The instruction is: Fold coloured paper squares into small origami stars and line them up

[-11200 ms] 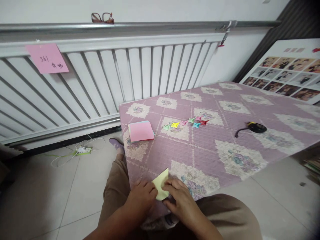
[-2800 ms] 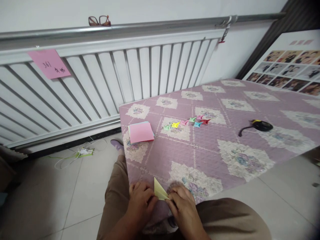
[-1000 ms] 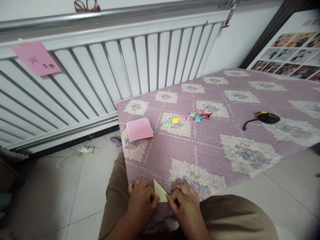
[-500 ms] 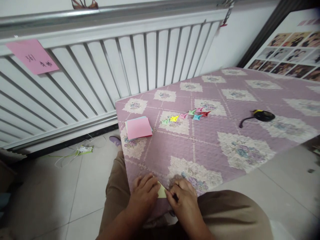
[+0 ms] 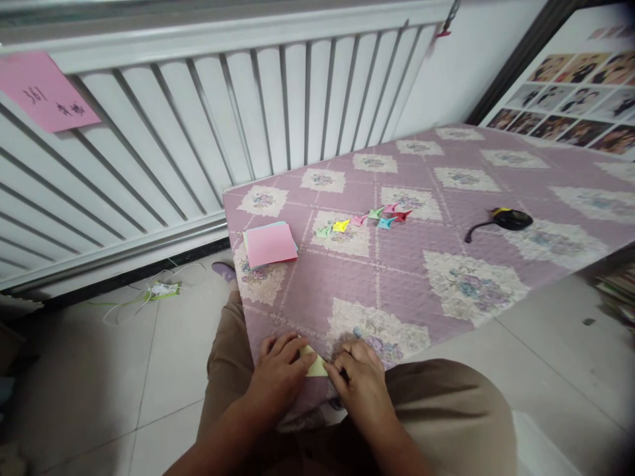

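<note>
A small pale-yellow folded paper [image 5: 317, 369] lies at the near corner of the table, partly covered by my fingers. My left hand [image 5: 280, 370] holds it down from the left, fingers bent over its edge and thumb on top. At the paper's right corner, my right hand [image 5: 362, 380] pinches with thumb and forefinger, its other fingers curled. Farther up the cloth is a row of small folded paper pieces, among them a yellow one [image 5: 341, 226] and a blue one [image 5: 385, 223]. To their left sits a stack of coloured paper sheets [image 5: 271, 244], pink on top.
A purple floral cloth [image 5: 342, 277] covers the table. On its right side lies a black object [image 5: 513, 219] with a yellow part and a strap. A white radiator [image 5: 198, 125] bearing a pink note [image 5: 47, 92] stands behind. A power strip [image 5: 163, 289] lies on the floor.
The view has shifted slightly, so everything sits a little higher and more to the left. Both hands stay at the yellow paper, with little visible change in their grip.
</note>
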`<act>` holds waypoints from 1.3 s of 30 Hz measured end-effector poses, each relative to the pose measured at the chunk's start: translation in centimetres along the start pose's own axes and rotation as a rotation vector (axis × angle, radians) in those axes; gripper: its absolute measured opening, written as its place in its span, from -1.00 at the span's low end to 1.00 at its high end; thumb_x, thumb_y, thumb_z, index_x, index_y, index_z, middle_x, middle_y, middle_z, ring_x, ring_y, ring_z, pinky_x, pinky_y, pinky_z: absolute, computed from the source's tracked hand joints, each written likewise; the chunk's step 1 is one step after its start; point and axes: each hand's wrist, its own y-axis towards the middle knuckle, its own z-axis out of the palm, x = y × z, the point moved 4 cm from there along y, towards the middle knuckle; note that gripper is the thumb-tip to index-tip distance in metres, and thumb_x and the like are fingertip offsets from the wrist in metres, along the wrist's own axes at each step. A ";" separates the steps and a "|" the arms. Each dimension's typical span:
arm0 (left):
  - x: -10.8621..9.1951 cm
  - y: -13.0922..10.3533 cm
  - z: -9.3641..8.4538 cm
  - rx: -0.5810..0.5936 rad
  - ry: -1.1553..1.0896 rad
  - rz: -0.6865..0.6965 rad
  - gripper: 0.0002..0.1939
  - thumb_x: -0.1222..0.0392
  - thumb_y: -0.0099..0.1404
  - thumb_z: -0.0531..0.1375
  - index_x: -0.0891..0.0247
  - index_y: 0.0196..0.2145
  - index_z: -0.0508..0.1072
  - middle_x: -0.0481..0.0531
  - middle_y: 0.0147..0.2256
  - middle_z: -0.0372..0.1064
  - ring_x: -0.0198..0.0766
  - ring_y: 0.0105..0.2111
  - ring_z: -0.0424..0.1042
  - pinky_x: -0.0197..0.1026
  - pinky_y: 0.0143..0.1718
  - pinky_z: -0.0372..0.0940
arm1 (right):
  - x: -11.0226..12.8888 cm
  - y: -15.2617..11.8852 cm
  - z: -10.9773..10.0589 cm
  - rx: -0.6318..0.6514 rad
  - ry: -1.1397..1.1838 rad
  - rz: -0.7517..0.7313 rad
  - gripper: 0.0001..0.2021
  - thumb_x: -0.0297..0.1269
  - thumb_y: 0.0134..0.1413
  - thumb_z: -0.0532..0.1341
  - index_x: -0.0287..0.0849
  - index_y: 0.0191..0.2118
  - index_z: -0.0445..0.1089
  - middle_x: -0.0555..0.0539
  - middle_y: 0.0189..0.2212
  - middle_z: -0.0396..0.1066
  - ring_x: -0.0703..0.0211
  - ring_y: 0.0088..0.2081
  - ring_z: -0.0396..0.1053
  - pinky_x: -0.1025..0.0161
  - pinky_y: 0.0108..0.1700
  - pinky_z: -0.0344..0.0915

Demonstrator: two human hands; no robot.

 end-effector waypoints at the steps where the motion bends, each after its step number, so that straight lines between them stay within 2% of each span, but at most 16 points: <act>1: 0.0 0.0 0.0 0.002 0.003 0.004 -0.67 0.27 0.33 0.11 -0.03 0.00 0.40 0.01 0.06 0.31 -0.08 0.12 0.17 0.06 0.12 -0.02 | 0.0 0.0 0.0 -0.006 0.003 0.000 -0.78 -0.26 0.10 0.20 -0.12 -0.53 0.27 -0.04 -0.38 0.28 0.08 -0.25 0.25 0.12 -0.19 0.19; 11: -0.2 -0.1 -0.3 0.052 0.026 0.001 -0.65 0.27 0.33 0.11 -0.04 0.03 0.38 0.03 0.11 0.27 -0.05 0.13 0.15 0.11 0.12 -0.01 | 0.0 -0.4 0.2 -0.015 -0.022 -0.002 -0.79 -0.25 0.12 0.19 -0.11 -0.51 0.26 -0.02 -0.36 0.29 0.09 -0.21 0.27 0.10 -0.13 0.22; 18: -0.2 -0.2 -0.2 0.056 0.061 0.033 -0.63 0.24 0.32 0.14 -0.04 0.06 0.37 0.02 0.13 0.24 -0.05 0.14 0.14 0.09 0.14 -0.04 | -0.3 -0.8 0.2 -0.029 -0.033 -0.055 -0.91 -0.32 0.15 0.13 -0.08 -0.30 0.38 -0.07 -0.23 0.40 0.01 -0.04 0.30 0.03 -0.02 0.23; 20: -0.2 -0.2 -0.2 0.054 0.071 0.039 -0.65 0.22 0.33 0.14 -0.05 0.05 0.37 0.01 0.13 0.24 -0.06 0.14 0.14 0.09 0.14 -0.04 | 0.2 -0.9 0.2 -0.031 -0.067 -0.080 -0.82 -0.35 0.16 0.10 -0.10 -0.15 0.39 -0.10 -0.15 0.42 0.01 0.00 0.29 0.02 0.02 0.21; 24: -0.3 0.0 -0.3 0.061 0.084 0.056 -0.66 0.20 0.34 0.12 -0.05 0.05 0.36 0.00 0.14 0.24 -0.06 0.15 0.14 0.09 0.15 -0.04 | 2.6 -1.8 0.8 -0.006 -0.170 -0.229 -0.61 -0.39 0.18 0.05 -0.17 0.13 0.24 -0.13 0.05 0.37 0.04 0.12 0.22 0.02 0.15 0.06; 27: -0.3 0.1 -0.2 0.066 0.094 0.054 -0.67 0.23 0.36 0.09 -0.01 0.06 0.36 -0.01 0.12 0.27 -0.09 0.14 0.16 0.07 0.16 -0.04 | 3.6 -2.7 1.7 0.018 -0.248 -0.286 -0.53 -0.34 0.17 0.06 -0.20 0.21 0.15 -0.10 0.13 0.31 0.09 0.16 0.18 0.06 0.17 -0.03; 32: 0.0 -0.2 0.2 0.052 0.129 0.024 -0.64 0.23 0.40 0.01 0.15 0.12 0.31 0.08 0.11 0.29 -0.13 0.16 0.17 0.06 0.21 -0.07 | 3.7 -3.0 2.0 0.029 -0.292 -0.291 -0.46 -0.11 0.16 0.09 -0.16 0.22 0.14 -0.06 0.16 0.27 0.07 0.19 0.11 0.05 0.19 -0.14; 34: 0.1 -0.5 0.3 0.101 0.133 0.045 -0.58 0.16 0.40 0.01 0.16 0.19 0.22 0.08 0.17 0.21 -0.11 0.21 0.09 0.10 0.23 -0.14 | 3.7 -2.9 1.8 0.029 -0.300 -0.308 -0.45 -0.09 0.14 0.11 -0.16 0.22 0.15 -0.07 0.17 0.27 0.05 0.20 0.08 0.03 0.20 -0.18; 39: 0.6 -1.0 0.0 0.322 0.071 0.080 -0.27 -0.12 0.33 0.05 0.16 0.32 -0.10 0.09 0.30 -0.08 0.01 0.29 -0.14 0.25 0.24 -0.27 | 3.8 -2.7 1.5 0.032 -0.319 -0.341 -0.43 -0.06 0.09 0.12 -0.16 0.19 0.19 -0.11 0.17 0.26 -0.05 0.23 0.02 -0.08 0.22 -0.24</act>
